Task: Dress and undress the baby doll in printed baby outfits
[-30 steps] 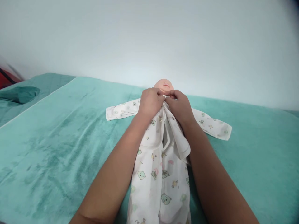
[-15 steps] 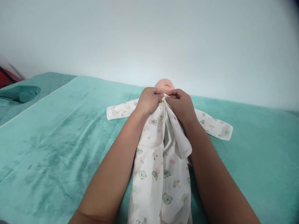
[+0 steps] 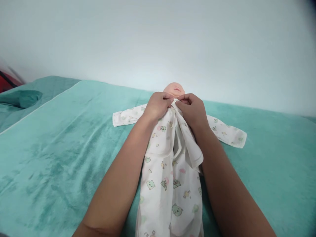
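A baby doll lies on its back, its head toward the wall, dressed in a white baby romper printed with green bears. Both sleeves stretch out sideways. At the neckline my left hand pinches the collar edge from the left. My right hand pinches the opposite collar edge, its fingertips close to those of the left. Below the hands the front flap hangs open and folded to the right, and a button shows on the left front edge. The fingers partly hide the collar and what lies between them.
A green plush cover spreads under the doll, wrinkled on the left. The pale wall rises behind it. Bunched darker green fabric lies at the far left, near a red item at the edge.
Almost nothing differs. My right hand's fingers have shifted very slightly at the collar, while the left hand keeps its place.
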`<state>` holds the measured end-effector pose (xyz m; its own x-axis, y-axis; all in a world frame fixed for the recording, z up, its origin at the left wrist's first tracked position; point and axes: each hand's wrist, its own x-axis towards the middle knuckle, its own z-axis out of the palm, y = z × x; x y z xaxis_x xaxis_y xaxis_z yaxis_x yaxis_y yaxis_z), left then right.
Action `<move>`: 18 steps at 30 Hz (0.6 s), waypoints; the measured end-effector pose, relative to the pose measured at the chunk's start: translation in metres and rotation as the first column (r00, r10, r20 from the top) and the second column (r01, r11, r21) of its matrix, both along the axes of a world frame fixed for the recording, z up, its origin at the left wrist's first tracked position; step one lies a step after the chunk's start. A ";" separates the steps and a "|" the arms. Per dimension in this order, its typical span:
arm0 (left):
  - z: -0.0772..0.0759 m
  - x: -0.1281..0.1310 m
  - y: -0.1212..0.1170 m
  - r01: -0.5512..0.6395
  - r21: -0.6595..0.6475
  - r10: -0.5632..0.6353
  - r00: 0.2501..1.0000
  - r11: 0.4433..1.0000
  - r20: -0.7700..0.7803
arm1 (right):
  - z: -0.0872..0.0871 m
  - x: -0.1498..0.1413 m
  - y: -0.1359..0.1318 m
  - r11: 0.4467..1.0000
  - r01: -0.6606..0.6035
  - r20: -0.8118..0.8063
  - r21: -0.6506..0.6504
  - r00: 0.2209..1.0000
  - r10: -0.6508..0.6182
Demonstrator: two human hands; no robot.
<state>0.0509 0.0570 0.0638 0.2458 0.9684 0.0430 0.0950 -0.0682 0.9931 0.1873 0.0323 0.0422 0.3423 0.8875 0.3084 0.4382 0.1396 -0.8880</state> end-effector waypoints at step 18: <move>0.005 -0.002 -0.004 -0.008 0.082 0.020 0.989 0.997 -0.148 | 0.000 0.000 0.001 1.000 0.008 0.021 0.023 1.000 -0.008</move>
